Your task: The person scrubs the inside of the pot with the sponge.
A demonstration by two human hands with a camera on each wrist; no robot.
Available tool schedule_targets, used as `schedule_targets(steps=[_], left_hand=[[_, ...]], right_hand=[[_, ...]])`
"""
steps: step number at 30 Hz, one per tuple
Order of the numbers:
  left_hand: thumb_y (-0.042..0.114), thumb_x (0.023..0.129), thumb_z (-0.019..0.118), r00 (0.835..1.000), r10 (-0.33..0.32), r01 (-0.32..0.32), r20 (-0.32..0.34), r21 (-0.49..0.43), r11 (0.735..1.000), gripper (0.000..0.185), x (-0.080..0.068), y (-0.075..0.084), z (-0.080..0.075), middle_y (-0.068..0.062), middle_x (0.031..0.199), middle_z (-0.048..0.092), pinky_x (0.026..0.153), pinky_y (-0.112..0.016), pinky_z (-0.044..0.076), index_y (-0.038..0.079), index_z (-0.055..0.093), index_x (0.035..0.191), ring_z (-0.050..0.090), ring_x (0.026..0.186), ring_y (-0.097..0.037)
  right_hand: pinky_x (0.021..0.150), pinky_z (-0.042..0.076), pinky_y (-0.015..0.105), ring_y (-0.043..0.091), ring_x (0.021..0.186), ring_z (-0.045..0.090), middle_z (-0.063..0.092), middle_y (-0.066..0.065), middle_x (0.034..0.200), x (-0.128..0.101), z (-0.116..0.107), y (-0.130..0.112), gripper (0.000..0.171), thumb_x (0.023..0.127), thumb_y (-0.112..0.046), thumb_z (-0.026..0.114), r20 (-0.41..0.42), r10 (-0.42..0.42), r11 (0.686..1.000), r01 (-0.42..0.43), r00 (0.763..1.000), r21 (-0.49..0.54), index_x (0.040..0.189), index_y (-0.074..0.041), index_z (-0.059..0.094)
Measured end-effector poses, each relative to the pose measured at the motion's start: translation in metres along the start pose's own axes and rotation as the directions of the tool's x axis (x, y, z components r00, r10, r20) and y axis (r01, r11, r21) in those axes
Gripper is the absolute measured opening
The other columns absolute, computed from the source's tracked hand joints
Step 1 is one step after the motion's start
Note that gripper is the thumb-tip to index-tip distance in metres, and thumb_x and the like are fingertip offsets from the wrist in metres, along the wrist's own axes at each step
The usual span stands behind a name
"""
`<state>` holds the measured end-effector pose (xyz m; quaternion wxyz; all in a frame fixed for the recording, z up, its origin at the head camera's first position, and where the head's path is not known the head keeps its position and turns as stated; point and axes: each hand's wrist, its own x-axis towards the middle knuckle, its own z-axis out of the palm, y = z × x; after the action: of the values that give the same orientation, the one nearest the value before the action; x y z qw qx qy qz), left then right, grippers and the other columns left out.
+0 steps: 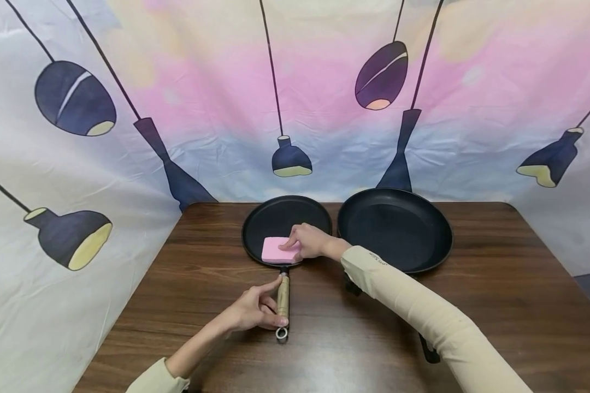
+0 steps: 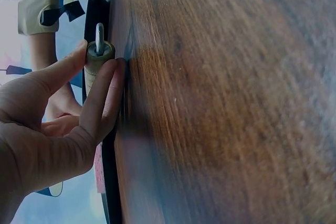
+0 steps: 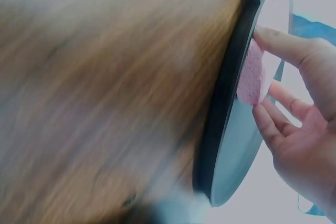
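Sponge (image 1: 270, 250) is on the near part of the left-hand crepe pan (image 1: 285, 212); reads as wiping mid-job. Can't tell how much is covered, no residue or wet track visible. Frying pan (image 1: 398, 224) at right has no sponge on it; possibly left to do. Right hand (image 1: 312, 240) pinches the sponge's right side, arm reaching over the frying pan's near-left edge. Left hand (image 1: 252, 308) grips the wooden handle (image 1: 283, 297) between thumb and fingers, forearm angled in from near left.
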<state>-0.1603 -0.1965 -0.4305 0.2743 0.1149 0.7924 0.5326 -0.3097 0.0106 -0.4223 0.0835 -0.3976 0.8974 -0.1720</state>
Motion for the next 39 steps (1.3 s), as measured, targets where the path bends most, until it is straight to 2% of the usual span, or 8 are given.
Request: schedule_targets(steps=[6,11,15,22,25,30,36,39], left_hand=[[0.006,0.082,0.086,1.0,-0.005,0.005,0.008,-0.017,1.0,0.103,0.0,-0.002,-0.001,-0.008,0.091,0.065,0.072,-0.025,0.06,0.0,0.021,0.161,0.068,0.074,-0.009],[0.007,0.081,0.087,1.0,0.007,-0.007,-0.001,-0.001,1.0,0.103,0.0,-0.001,-0.002,-0.008,0.092,0.065,0.07,-0.023,0.059,0.001,0.022,0.161,0.067,0.073,-0.009],[0.004,0.082,0.086,1.0,0.003,-0.003,-0.001,-0.031,1.0,0.102,0.0,0.0,-0.002,-0.009,0.091,0.064,0.071,-0.024,0.059,0.002,0.023,0.161,0.067,0.074,-0.01],[0.006,0.082,0.086,1.0,0.025,-0.025,-0.01,0.01,1.0,0.1,-0.001,-0.001,0.0,-0.008,0.087,0.068,0.064,-0.019,0.052,0.001,0.024,0.161,0.066,0.07,-0.008],[0.006,0.082,0.086,1.0,0.014,-0.014,-0.018,0.006,1.0,0.1,-0.002,-0.003,0.002,-0.006,0.086,0.067,0.063,-0.019,0.051,0.002,0.025,0.161,0.065,0.07,-0.008],[0.006,0.081,0.087,1.0,0.007,-0.007,-0.025,0.005,1.0,0.1,-0.002,-0.004,0.008,-0.004,0.086,0.066,0.063,-0.019,0.051,0.004,0.027,0.161,0.064,0.07,-0.008],[0.008,0.081,0.087,0.999,0.003,-0.002,-0.035,0.036,0.999,0.099,-0.003,-0.003,0.007,-0.003,0.085,0.065,0.062,-0.019,0.048,0.006,0.028,0.161,0.062,0.069,-0.008],[0.008,0.081,0.087,0.999,0.005,-0.003,-0.042,0.043,0.999,0.099,-0.002,-0.002,0.002,-0.004,0.085,0.066,0.062,-0.019,0.049,0.006,0.028,0.161,0.062,0.069,-0.008]], right_hand=[[0.102,0.049,0.039,0.025,0.113,0.059,0.07,0.009,0.122,0.008,0.009,-0.004,0.044,0.084,-0.024,0.086,-0.048,-0.014,0.999,0.016,0.999,0.033,0.127,-0.021,0.074],[0.105,0.045,0.042,0.029,0.121,0.054,0.067,0.01,0.131,0.016,0.013,-0.005,0.045,0.089,-0.025,0.082,-0.062,0.01,0.999,-0.006,0.998,0.053,0.132,-0.022,0.071],[0.11,0.044,0.044,0.031,0.126,0.054,0.065,0.012,0.136,0.027,0.016,-0.005,0.05,0.09,-0.025,0.081,-0.095,0.014,0.999,-0.009,0.995,0.049,0.137,-0.019,0.067],[0.111,0.047,0.044,0.032,0.132,0.054,0.061,0.014,0.14,0.049,0.02,0.002,0.051,0.09,-0.024,0.081,-0.145,0.066,0.994,-0.053,0.987,0.094,0.138,-0.013,0.066],[0.112,0.046,0.044,0.034,0.135,0.053,0.059,0.016,0.143,0.058,0.02,0.005,0.05,0.091,-0.021,0.079,-0.159,0.097,0.989,-0.077,0.982,0.126,0.138,-0.01,0.065],[0.113,0.046,0.044,0.034,0.139,0.051,0.055,0.018,0.148,0.064,0.022,0.015,0.051,0.094,-0.018,0.075,-0.198,0.2,0.97,-0.166,0.959,0.177,0.141,-0.006,0.061],[0.11,0.049,0.044,0.032,0.138,0.053,0.055,0.019,0.149,0.072,0.017,0.023,0.058,0.093,-0.016,0.076,-0.226,0.327,0.926,-0.263,0.918,0.27,0.145,-0.003,0.055],[0.109,0.05,0.042,0.03,0.137,0.054,0.057,0.016,0.148,0.078,0.013,0.022,0.06,0.092,-0.016,0.078,-0.226,0.333,0.92,-0.263,0.916,0.289,0.145,-0.004,0.056]])
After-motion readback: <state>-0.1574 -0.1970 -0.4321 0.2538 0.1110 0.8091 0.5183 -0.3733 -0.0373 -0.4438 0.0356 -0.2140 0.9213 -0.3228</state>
